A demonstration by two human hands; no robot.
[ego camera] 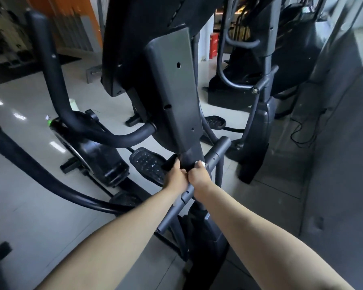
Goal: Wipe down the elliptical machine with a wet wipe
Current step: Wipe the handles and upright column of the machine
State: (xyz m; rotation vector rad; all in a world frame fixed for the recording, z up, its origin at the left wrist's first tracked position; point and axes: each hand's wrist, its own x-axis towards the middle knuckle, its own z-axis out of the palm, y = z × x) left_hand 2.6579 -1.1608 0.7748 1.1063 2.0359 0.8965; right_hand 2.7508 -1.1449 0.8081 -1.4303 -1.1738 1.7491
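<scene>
The elliptical machine's grey upright column point(172, 84) rises in the middle of the view, with a grey crossbar point(215, 152) slanting in front of its foot. Both my hands reach to the dark collar at the column's foot. My right hand point(198, 174) presses a small white wet wipe point(202, 163) against the collar's right side, and only a corner of the wipe shows past the fingers. My left hand point(175, 176) has its fingers curled round a dark flap-like piece point(169, 163) on the collar's left side; I cannot tell what that piece is.
A black curved handlebar point(57, 84) sweeps down on the left. A foot pedal point(148, 164) lies just left of my hands. Another black machine point(258, 84) stands at the back right. A grey wall point(340, 143) with a loose cable runs along the right. The floor is pale tile.
</scene>
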